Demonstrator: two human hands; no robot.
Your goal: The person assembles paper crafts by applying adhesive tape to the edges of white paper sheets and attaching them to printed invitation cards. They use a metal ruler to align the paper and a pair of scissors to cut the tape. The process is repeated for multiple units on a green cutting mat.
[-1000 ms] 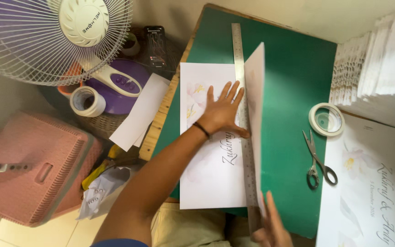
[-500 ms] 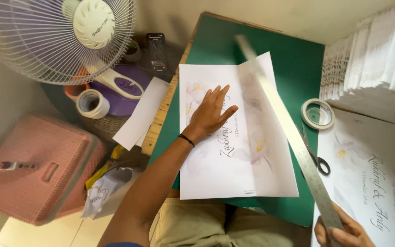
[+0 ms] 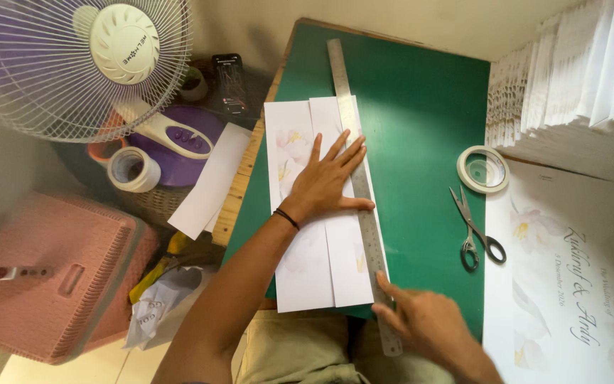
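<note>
Folded white sheet [image 3: 321, 235] w/ faint floral print lies on green cutting mat [image 3: 421, 142], near mat's left half, long side running away from the viewer; right flap folded over, its edge right along a steel ruler [image 3: 360, 192]

L to R:
- pink plastic case [image 3: 44, 277] on floor, far left; crumpled paper [image 3: 161, 302] just beside it
- white desk fan [image 3: 72, 60] upper left, purple base [image 3: 179, 139]; tape roll [image 3: 133, 169] near the base
- loose white paper strip [image 3: 211, 178] hanging off the table's wooden edge [image 3: 239, 192]
- left hand [image 3: 325, 181] flat on the sheet, fingers spread, palm pressing down, nothing gripped; fingertips touch the ruler; black band at wrist
- ruler lies lengthwise along the sheet's right edge, sticking out past it at both ends
- right hand [image 3: 428, 323] near bottom, blurred; fingertips on ruler's near end, pressing not clasping – can't tell more
- scissors [image 3: 477, 231] closed on mat, right of ruler, well apart from it
- second tape roll [image 3: 482, 169] just above scissors
- printed floral card sheet [image 3: 570, 284] lower right, overlapping mat edge
- tall stack of white folded papers [image 3: 570, 71] upper right

Wall behind is plain beige, tiled floor pale
</note>
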